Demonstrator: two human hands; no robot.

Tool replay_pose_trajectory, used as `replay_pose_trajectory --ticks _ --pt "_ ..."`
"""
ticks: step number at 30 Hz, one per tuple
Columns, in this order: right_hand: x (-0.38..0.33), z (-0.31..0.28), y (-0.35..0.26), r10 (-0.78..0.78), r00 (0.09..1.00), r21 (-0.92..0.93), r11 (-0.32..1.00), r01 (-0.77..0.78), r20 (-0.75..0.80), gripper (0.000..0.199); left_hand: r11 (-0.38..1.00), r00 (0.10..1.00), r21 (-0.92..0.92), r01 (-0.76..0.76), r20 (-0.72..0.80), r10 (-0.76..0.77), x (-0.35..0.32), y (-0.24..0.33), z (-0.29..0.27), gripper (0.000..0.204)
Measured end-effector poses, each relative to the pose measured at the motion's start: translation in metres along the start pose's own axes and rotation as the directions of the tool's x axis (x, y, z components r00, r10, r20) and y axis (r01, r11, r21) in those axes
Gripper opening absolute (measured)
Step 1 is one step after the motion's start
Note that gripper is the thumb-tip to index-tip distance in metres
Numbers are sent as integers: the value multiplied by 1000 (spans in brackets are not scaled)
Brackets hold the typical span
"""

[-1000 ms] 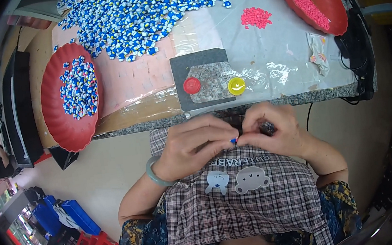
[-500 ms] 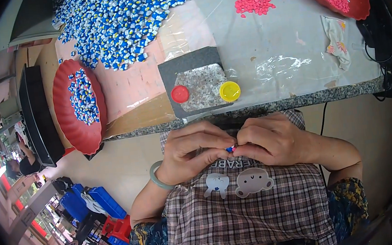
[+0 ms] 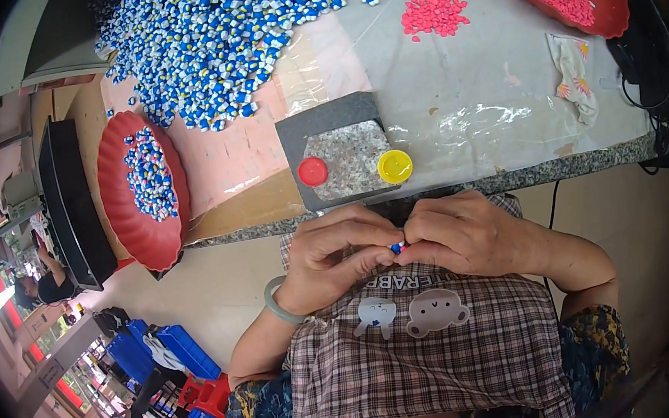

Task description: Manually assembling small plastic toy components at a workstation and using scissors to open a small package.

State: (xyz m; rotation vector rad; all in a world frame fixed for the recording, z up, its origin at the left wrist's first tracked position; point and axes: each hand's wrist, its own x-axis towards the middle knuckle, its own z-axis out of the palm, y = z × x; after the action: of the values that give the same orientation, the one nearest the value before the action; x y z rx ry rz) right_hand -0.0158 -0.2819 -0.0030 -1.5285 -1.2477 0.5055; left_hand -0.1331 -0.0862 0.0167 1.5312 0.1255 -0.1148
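Note:
My left hand (image 3: 330, 256) and my right hand (image 3: 469, 235) meet in front of the table edge, fingertips almost touching. Between the left thumb and fingers is pinched a tiny blue-and-white piece (image 3: 396, 247). A bit of pink (image 3: 403, 248) shows against it at the right fingertips, which are also closed in a pinch. Fingers cover most of both, so I cannot tell how they join. Just beyond my hands, a speckled stone slab (image 3: 345, 154) on a dark board carries a small red round dish (image 3: 313, 172) and a yellow one (image 3: 395, 166).
A big heap of blue-and-white pieces (image 3: 209, 50) spreads over the far left. Similar pieces with pink lie in a red scalloped plate (image 3: 113, 185). Small pink pieces (image 3: 434, 15) form a pile, with more in another red plate (image 3: 615, 8). A cloth (image 3: 573, 74) lies at right.
Both hands keep their pinch, with only slight finger movement around the small piece. The table and its contents sit a little lower in the picture as the view shifts.

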Motion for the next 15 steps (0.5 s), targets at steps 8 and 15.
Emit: replay_pose_trajectory --ticks 8,15 --pt "17 -2 -9 34 999 12 999 -34 28 19 989 991 66 -129 48 126 1 3 -16 18" --pt "47 -55 17 308 878 -169 906 -388 -366 6 944 843 215 -251 -431 323 -12 14 -65 13"
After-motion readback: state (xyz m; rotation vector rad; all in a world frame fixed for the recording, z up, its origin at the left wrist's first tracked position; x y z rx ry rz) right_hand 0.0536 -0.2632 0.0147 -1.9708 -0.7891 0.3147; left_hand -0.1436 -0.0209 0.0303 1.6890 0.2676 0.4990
